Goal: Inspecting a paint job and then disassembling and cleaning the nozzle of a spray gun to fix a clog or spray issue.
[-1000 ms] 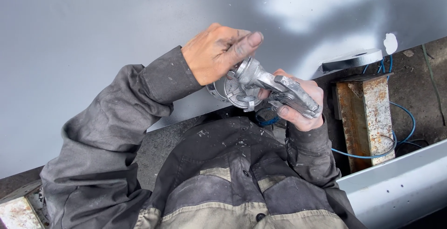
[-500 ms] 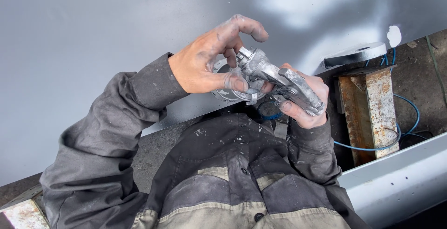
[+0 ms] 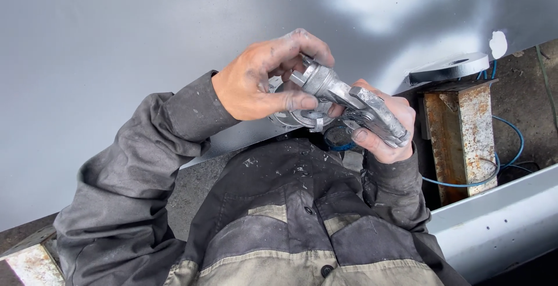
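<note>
Looking straight down here, most of what you see behind the hands is a big flat grey painted metal sheet, smooth, matte, with a pale glare patch up top. Off to the right the sheet ends and there's a rough, dirty recess with a rusty steel bracket standing in it, a thin blue cable looping around behind it, and a grey metal disc sitting on top of the bracket's upper end. A light grey painted beam runs diagonally across the bottom right corner. The person's in a grubby grey work jacket. The silver metal tool is held up in front of the chest, over the edge of the sheet. The right hand has its fingers wrapped tight around the tool's handle end. The left hand, pretty grimy, is curled over the knurled head end, thumb and fingertips pinched on it, with a round silver fitting just under the palm, partly hidden.
</note>
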